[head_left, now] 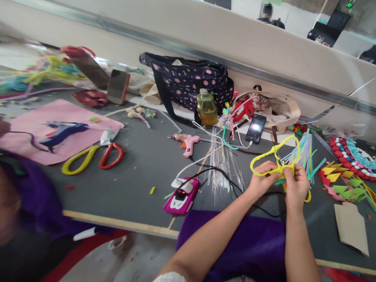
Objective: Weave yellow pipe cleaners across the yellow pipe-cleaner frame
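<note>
A yellow fuzzy pipe cleaner shape (275,150), bent into two large loops, is held above the dark table at the right. My left hand (262,181) pinches its lower edge from the left side. On the other side my right hand (297,183) grips the same edge, thumb and fingers pressed together close to the left fingertips. A yellow end hangs below the right hand. Some teal shows under the fingers, too covered to make out. Just behind the hands lies a bundle of pastel strips (307,150).
A pink glue gun (188,144), thin metal wires (221,172) and a magenta car-shaped power strip (182,199) with cables lie left of my hands. Farther left are scissors (109,156) and a blue glue gun (63,133), beside another person. A bag (188,82) and bottle (206,107) stand behind.
</note>
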The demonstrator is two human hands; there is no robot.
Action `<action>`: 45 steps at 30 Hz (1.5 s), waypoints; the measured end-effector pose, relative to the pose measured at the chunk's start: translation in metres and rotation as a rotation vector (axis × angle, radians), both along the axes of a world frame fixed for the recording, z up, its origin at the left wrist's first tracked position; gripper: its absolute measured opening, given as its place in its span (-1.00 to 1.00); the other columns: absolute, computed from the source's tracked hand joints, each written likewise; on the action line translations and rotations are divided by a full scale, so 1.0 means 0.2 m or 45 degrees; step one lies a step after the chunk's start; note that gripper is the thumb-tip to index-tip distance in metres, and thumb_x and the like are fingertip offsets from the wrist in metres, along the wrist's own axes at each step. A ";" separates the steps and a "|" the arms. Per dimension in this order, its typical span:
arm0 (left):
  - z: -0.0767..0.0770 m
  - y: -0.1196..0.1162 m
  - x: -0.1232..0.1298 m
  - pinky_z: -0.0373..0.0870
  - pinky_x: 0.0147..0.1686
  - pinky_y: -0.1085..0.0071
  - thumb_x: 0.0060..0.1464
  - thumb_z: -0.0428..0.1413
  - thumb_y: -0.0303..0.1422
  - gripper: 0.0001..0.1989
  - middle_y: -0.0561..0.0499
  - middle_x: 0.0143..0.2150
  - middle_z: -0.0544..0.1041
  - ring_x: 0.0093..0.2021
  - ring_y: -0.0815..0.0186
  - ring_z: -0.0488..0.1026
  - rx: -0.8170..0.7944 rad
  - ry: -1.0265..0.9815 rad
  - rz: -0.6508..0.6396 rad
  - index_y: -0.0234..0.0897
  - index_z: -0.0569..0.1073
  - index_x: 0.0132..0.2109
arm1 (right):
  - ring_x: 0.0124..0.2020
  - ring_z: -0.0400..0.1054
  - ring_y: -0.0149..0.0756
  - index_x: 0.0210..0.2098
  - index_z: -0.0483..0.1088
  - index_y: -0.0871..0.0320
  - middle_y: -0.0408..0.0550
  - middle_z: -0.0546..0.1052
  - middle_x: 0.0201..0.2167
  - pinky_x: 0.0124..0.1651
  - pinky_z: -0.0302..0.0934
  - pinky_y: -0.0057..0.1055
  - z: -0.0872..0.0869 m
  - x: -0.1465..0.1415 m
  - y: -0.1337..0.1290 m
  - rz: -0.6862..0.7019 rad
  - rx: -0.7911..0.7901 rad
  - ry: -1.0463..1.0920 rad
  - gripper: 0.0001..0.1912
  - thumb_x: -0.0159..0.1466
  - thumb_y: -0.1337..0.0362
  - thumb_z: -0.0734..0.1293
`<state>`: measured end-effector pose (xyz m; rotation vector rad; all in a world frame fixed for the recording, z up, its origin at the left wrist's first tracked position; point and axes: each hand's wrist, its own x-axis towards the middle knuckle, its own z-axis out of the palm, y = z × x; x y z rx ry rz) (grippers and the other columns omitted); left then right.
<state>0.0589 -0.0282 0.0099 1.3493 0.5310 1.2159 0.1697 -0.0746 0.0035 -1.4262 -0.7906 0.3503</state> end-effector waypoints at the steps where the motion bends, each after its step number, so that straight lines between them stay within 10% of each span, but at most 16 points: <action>1: 0.00 0.00 0.00 0.23 -0.40 0.44 -0.06 0.27 -0.27 -0.80 0.03 -0.45 0.40 -0.41 0.36 0.31 -0.043 -0.009 -0.016 -0.31 0.48 -0.44 | -0.36 0.38 -0.32 -0.25 0.40 0.18 -0.09 0.49 -0.36 -0.30 0.28 -0.39 0.00 0.00 0.00 0.001 0.008 0.026 -0.65 0.08 0.09 0.45; 13: -0.02 0.04 0.00 0.32 -0.44 0.46 -0.37 0.38 -0.32 -0.71 0.03 -0.48 0.50 -0.50 0.39 0.39 -0.880 -0.360 -0.155 -0.36 0.49 -0.48 | -0.55 0.30 -0.40 -0.33 0.36 0.15 -0.18 0.43 -0.52 -0.47 0.18 -0.46 0.05 -0.01 0.00 0.260 0.032 0.317 -0.68 0.15 0.01 0.37; 19: -0.01 0.04 -0.01 0.30 -0.47 0.48 -0.38 0.38 -0.35 -0.73 0.04 -0.52 0.49 -0.53 0.41 0.39 -0.954 -0.382 -0.234 -0.36 0.48 -0.49 | -0.51 0.37 -0.35 -0.29 0.44 0.16 -0.09 0.52 -0.44 -0.43 0.23 -0.41 0.01 0.01 0.01 0.468 -0.070 0.446 -0.71 0.09 0.10 0.42; 24: -0.05 0.04 0.01 0.33 -0.42 0.47 -0.32 0.40 -0.24 -0.62 0.00 -0.47 0.49 -0.48 0.39 0.42 -0.936 -0.289 -0.393 -0.39 0.47 -0.39 | -0.53 0.34 -0.38 -0.37 0.40 0.16 -0.15 0.47 -0.49 -0.44 0.23 -0.43 -0.03 0.02 0.02 0.308 0.010 0.405 -0.76 0.05 0.15 0.42; 31: -0.10 0.03 0.03 0.30 -0.48 0.52 -0.27 0.37 -0.12 -0.44 0.04 -0.37 0.45 -0.42 0.42 0.38 -0.689 -0.032 -0.173 -0.33 0.43 -0.15 | -0.40 0.38 -0.29 -0.37 0.41 0.17 -0.08 0.50 -0.43 -0.29 0.27 -0.36 -0.03 0.06 0.01 -0.121 0.040 -0.302 -0.77 0.18 0.11 0.34; 35: -0.06 0.02 0.02 0.34 -0.31 0.45 -0.21 0.34 -0.08 -0.46 -0.07 -0.28 0.52 -0.29 0.32 0.43 -0.505 -0.101 -0.388 -0.36 0.51 -0.13 | -0.33 0.39 -0.27 -0.32 0.45 0.14 -0.06 0.51 -0.37 -0.23 0.27 -0.34 0.00 0.04 0.00 0.026 0.019 -0.652 -0.83 0.26 0.18 0.29; 45: -0.09 0.03 0.03 0.35 -0.25 0.39 -0.15 0.31 -0.10 -0.57 -0.08 -0.38 0.57 -0.35 0.28 0.47 -0.697 -0.246 -0.319 -0.40 0.59 -0.25 | -0.37 0.33 -0.31 -0.38 0.44 0.14 -0.07 0.46 -0.41 -0.31 0.23 -0.39 0.01 0.00 0.01 0.028 0.012 -0.763 -0.85 0.26 0.23 0.29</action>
